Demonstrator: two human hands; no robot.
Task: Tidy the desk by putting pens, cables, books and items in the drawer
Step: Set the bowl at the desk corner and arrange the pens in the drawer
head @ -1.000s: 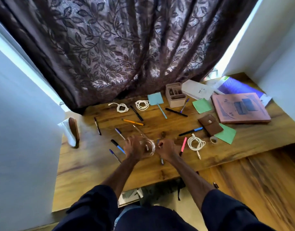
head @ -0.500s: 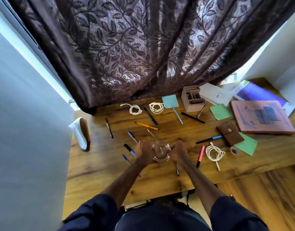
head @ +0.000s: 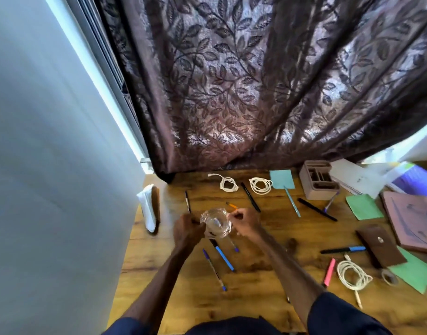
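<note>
Head view: your left hand [head: 187,232] and right hand [head: 244,223] both curl round the clear glass [head: 216,226], now in the middle left of the frame. Since a second ago it has moved past the blue pens [head: 223,256] toward the orange pen [head: 231,205]. Whether it rests on the worktop [head: 256,298] you cannot tell from here. You are likely gathering pens; the drawer is out of view. Farther up, the white cables [head: 260,185] and, at the right edge, the pink book [head: 415,221] lie untouched. Its cover print is too blurred to read.
</note>
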